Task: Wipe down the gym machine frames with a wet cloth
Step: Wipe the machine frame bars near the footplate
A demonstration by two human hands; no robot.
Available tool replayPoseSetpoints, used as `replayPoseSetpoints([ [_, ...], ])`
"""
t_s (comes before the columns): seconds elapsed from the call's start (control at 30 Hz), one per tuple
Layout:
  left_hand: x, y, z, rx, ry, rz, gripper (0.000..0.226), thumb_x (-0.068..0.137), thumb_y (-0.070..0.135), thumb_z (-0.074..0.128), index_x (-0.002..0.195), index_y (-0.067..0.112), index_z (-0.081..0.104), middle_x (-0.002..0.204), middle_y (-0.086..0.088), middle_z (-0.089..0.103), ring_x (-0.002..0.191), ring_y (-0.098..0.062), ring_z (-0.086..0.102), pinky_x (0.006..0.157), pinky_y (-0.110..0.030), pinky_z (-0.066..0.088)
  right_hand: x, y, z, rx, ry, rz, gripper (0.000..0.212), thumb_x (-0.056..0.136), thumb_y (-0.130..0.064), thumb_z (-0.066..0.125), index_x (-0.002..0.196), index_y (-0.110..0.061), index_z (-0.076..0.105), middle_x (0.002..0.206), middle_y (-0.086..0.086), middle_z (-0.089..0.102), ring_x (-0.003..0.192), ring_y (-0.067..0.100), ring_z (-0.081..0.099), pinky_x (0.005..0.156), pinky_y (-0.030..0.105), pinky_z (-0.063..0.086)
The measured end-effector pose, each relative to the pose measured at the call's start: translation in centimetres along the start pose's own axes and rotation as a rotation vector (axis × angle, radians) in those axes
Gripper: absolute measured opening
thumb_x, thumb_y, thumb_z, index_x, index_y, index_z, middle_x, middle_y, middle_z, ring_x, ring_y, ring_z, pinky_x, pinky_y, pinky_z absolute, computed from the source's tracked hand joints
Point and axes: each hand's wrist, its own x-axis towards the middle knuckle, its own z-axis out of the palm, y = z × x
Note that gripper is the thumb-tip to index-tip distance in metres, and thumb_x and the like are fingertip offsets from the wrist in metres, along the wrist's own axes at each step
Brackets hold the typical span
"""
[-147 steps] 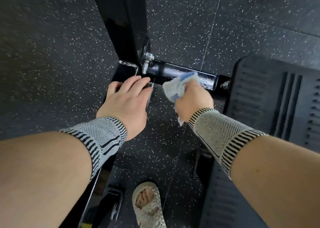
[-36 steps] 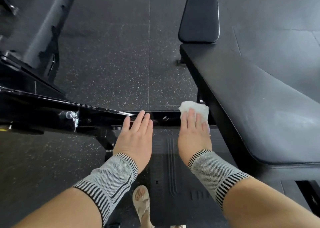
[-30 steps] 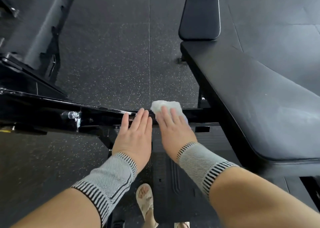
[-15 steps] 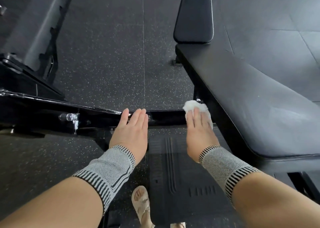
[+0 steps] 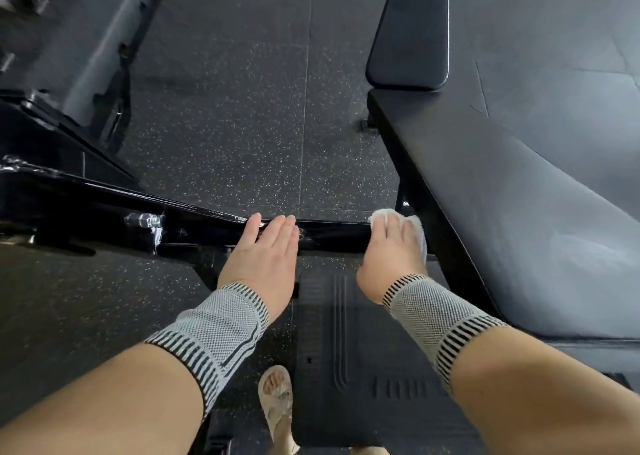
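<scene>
The right hand (image 5: pixel 393 247) presses the cloth (image 5: pixel 414 224) flat on the bar (image 5: pixel 332 235); unwiped bar runs left toward the flat left hand (image 5: pixel 265 250).

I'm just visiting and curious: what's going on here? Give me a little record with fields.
place: gym floor of dark speckled rubber
being cleaned: black frame bar
right hand: flat, fingers straight, pressing a white cloth onto the bar
left hand: flat, resting on the same bar, holding nothing
beside the cloth: black padded bench
below: footplate, a sandalled foot
</scene>
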Motion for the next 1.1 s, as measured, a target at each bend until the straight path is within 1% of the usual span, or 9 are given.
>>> replayPoseSetpoints([
  [0.1, 0.0, 0.1, 0.0, -0.012, 0.004, -0.020, 0.060, 0.099, 0.019, 0.015, 0.150, 0.003, -0.011, 0.161, -0.010, -0.013, 0.148, -0.024, -0.010, 0.116, -0.051, -0.008, 2.0, -3.6, -0.6, 0.049, -0.006, -0.265, 0.071, 0.082, -0.030, 0.058, 0.142, -0.014, 0.024, 0.141, 0.003, 0.035, 0.129, 0.024, 0.030, 0.109, 0.040, 0.028],
  [0.2, 0.1, 0.2, -0.2, 0.002, -0.014, -0.028, 0.060, 0.100, 0.022, 0.015, 0.151, 0.004, -0.011, 0.161, -0.010, -0.013, 0.148, -0.024, -0.010, 0.116, -0.051, -0.007, 1.2, -3.6, 0.2, 0.000, 0.041, -0.460, 0.080, 0.079, -0.019, 0.057, 0.145, -0.010, 0.013, 0.148, 0.009, 0.018, 0.135, 0.029, 0.019, 0.111, 0.041, 0.025],
  [0.33, 0.0, 0.5, -0.3, -0.031, -0.025, -0.043, 0.061, 0.098, 0.017, 0.015, 0.149, 0.003, -0.014, 0.159, -0.012, -0.019, 0.147, -0.026, -0.017, 0.115, -0.053, -0.010, -1.7, 0.8, 1.9, -0.004, 0.040, -0.071, 0.075, 0.093, -0.018, 0.044, 0.149, -0.008, -0.004, 0.157, 0.016, -0.007, 0.144, 0.035, 0.001, 0.119, 0.043, 0.009],
  [0.57, -4.2, 1.2, 2.1, -0.333, -0.045, -0.115, 0.068, 0.095, 0.009, 0.024, 0.151, 0.009, -0.014, 0.157, -0.005, -0.026, 0.144, -0.022, -0.026, 0.119, -0.048, -0.009, -1.7, -0.6, 1.4, 0.339, 0.097, -0.168, 0.038, 0.088, -0.009, 0.055, 0.125, -0.013, 0.058, 0.132, 0.011, 0.049, 0.120, 0.029, 0.044, 0.099, 0.034, 0.035],
  [0.67, -6.5, 0.3, 4.4, -0.444, -0.044, -0.273, 0.071, 0.095, 0.009, 0.030, 0.151, 0.009, -0.014, 0.158, -0.004, -0.025, 0.144, -0.021, -0.025, 0.118, -0.044, -0.007, -4.7, -4.7, 1.5, 0.464, 0.118, -0.347, 0.037, 0.086, -0.002, 0.059, 0.122, -0.009, 0.064, 0.129, 0.007, 0.055, 0.120, 0.027, 0.046, 0.103, 0.026, 0.033],
  [0.77, -8.2, -1.2, 6.2, -0.496, -0.045, -0.380, 0.071, 0.096, 0.010, 0.030, 0.150, 0.010, -0.016, 0.157, -0.003, -0.027, 0.144, -0.019, -0.025, 0.121, -0.040, -0.004, -6.3, -10.6, 1.3, 0.464, 0.213, -0.597, 0.042, 0.068, 0.004, 0.074, 0.108, -0.008, 0.069, 0.113, 0.005, 0.063, 0.098, 0.028, 0.057, 0.087, 0.031, 0.050],
  [0.87, -8.6, -3.4, 7.4, -0.559, -0.031, -0.451, 0.070, 0.098, 0.016, 0.030, 0.151, 0.014, -0.015, 0.159, 0.002, -0.023, 0.146, -0.015, -0.020, 0.121, -0.037, -0.003, -5.2, -16.1, 1.3, 0.323, 0.278, -0.765, 0.048, 0.073, 0.000, 0.070, 0.120, 0.000, 0.060, 0.126, 0.014, 0.056, 0.112, 0.035, 0.053, 0.096, 0.036, 0.048],
  [0.97, -8.3, -5.1, 8.4, -0.654, 0.029, -0.508, 0.073, 0.097, 0.015, 0.037, 0.152, 0.016, -0.010, 0.160, 0.003, -0.016, 0.147, -0.013, -0.013, 0.121, -0.034, 0.000, -2.2, -20.3, 1.9, 0.010, 0.144, -0.747, 0.056, 0.099, -0.013, 0.033, 0.148, 0.005, 0.013, 0.156, 0.018, 0.006, 0.143, 0.035, 0.007, 0.116, 0.047, 0.020],
  [1.1, -7.5, -5.6, 9.6, -0.758, 0.085, -0.517, 0.080, 0.094, 0.014, 0.044, 0.152, 0.016, -0.010, 0.160, 0.005, -0.014, 0.148, -0.012, -0.008, 0.121, -0.032, 0.003, 1.1, -23.2, 2.1, 0.151, 0.178, -0.584, 0.051, 0.099, -0.019, 0.028, 0.147, -0.009, 0.013, 0.144, 0.006, 0.030, 0.131, 0.024, 0.037, 0.105, 0.045, 0.038],
])
